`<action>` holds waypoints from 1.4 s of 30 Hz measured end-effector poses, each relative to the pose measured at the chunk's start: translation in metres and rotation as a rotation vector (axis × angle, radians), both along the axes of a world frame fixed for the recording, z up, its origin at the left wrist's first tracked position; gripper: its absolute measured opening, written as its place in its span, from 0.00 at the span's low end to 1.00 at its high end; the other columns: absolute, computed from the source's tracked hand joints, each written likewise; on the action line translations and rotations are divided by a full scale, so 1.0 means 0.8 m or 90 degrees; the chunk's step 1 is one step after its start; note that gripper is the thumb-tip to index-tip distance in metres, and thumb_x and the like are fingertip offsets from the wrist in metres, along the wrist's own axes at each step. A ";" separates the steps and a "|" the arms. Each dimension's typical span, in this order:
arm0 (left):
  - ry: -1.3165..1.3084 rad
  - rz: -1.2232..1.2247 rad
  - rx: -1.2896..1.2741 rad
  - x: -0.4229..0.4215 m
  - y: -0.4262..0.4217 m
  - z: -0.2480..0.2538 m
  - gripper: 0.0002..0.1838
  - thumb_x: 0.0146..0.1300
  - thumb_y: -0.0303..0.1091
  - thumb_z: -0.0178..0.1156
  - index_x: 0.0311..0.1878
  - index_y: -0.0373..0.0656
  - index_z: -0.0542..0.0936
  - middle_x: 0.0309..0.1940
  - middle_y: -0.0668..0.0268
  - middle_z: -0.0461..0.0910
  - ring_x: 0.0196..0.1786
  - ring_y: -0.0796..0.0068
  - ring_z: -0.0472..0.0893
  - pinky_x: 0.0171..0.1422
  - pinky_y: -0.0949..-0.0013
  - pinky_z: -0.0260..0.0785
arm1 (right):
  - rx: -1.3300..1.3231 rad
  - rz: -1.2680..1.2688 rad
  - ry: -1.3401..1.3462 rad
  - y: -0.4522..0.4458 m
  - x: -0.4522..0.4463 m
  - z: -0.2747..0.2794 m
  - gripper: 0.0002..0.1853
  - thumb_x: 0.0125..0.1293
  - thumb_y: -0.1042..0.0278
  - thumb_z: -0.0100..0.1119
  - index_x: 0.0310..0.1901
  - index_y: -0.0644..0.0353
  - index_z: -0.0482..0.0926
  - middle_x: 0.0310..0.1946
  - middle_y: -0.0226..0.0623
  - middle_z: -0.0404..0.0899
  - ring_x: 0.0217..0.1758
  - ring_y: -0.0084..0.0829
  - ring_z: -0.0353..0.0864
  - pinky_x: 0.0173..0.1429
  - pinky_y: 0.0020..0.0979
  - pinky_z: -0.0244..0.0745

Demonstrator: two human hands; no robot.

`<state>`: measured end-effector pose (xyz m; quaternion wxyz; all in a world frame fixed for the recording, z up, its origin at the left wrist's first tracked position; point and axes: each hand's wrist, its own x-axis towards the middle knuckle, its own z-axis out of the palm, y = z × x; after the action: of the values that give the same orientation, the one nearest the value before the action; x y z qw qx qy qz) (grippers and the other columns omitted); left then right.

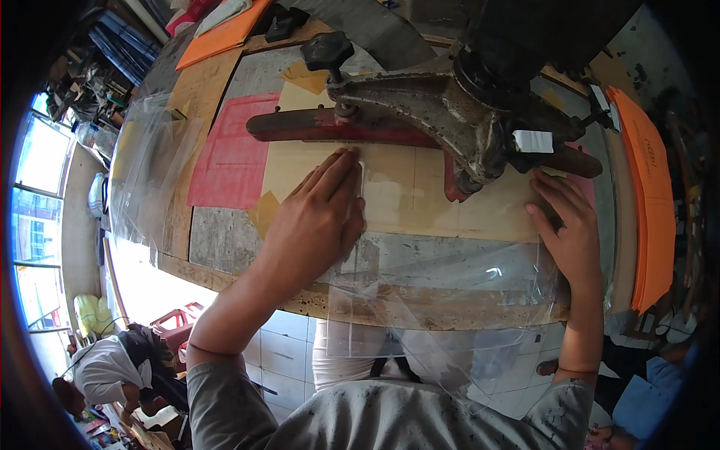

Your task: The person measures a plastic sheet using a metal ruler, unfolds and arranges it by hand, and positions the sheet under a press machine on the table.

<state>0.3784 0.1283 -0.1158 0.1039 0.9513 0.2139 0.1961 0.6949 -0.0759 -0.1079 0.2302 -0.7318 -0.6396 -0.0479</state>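
My left hand (326, 195) lies on the yellowish sheet (300, 161) below the press head (420, 97), its fingers stretched forward and close together, palm down. At the right, my right hand (562, 214) rests with its fingers spread at the edge of a clear plastic sheet (457, 277). This plastic runs from under the press bar (375, 129) over the table's front edge and hangs toward my body. Red sheet material (229, 154) lies flat left of the yellowish sheet. Whatever is beneath my palms is hidden.
Orange sheets (646, 202) are stacked at the right edge, with more orange sheets (221, 34) at the back left. Clear plastic (142, 172) drapes over the table's left side. A black knob (327, 51) stands above the press bar. Other people (112, 371) are at lower left and lower right.
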 end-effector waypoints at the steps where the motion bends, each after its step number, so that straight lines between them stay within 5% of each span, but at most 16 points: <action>1: 0.000 0.000 0.000 0.000 0.000 0.000 0.21 0.67 0.27 0.61 0.60 0.23 0.79 0.66 0.42 0.78 0.71 0.47 0.78 0.74 0.54 0.74 | 0.000 -0.001 -0.001 0.000 0.000 0.000 0.18 0.63 0.73 0.74 0.54 0.68 0.86 0.59 0.45 0.86 0.60 0.45 0.86 0.65 0.41 0.81; 12: -0.003 0.020 0.014 0.001 -0.001 0.002 0.21 0.68 0.27 0.63 0.63 0.30 0.81 0.68 0.49 0.79 0.67 0.49 0.82 0.69 0.55 0.78 | 0.006 -0.001 0.003 0.001 -0.001 0.001 0.18 0.62 0.72 0.75 0.54 0.67 0.87 0.58 0.44 0.87 0.60 0.44 0.86 0.65 0.41 0.81; 27: 0.015 0.033 0.003 0.009 -0.010 0.009 0.20 0.67 0.24 0.61 0.61 0.26 0.81 0.67 0.45 0.80 0.65 0.45 0.83 0.67 0.53 0.80 | 0.032 -0.011 -0.008 -0.007 0.010 -0.011 0.17 0.65 0.62 0.73 0.50 0.65 0.88 0.54 0.39 0.89 0.58 0.40 0.86 0.62 0.39 0.83; 30: 0.030 0.053 -0.030 0.007 -0.008 0.005 0.23 0.70 0.26 0.60 0.68 0.35 0.80 0.72 0.53 0.77 0.69 0.47 0.81 0.70 0.53 0.77 | 0.022 -0.012 0.010 -0.007 0.008 -0.008 0.18 0.63 0.65 0.75 0.52 0.66 0.88 0.55 0.43 0.89 0.58 0.43 0.87 0.63 0.40 0.83; 42: 0.014 0.035 0.004 0.010 -0.010 0.008 0.20 0.67 0.24 0.61 0.61 0.27 0.82 0.67 0.47 0.80 0.64 0.46 0.84 0.64 0.54 0.81 | 0.026 -0.010 0.025 -0.007 0.009 -0.008 0.17 0.63 0.65 0.75 0.50 0.66 0.89 0.55 0.42 0.89 0.58 0.42 0.87 0.64 0.40 0.82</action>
<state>0.3860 0.1203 -0.1093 0.0930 0.9475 0.2403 0.1892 0.7021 -0.0814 -0.1145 0.2570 -0.7329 -0.6281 -0.0486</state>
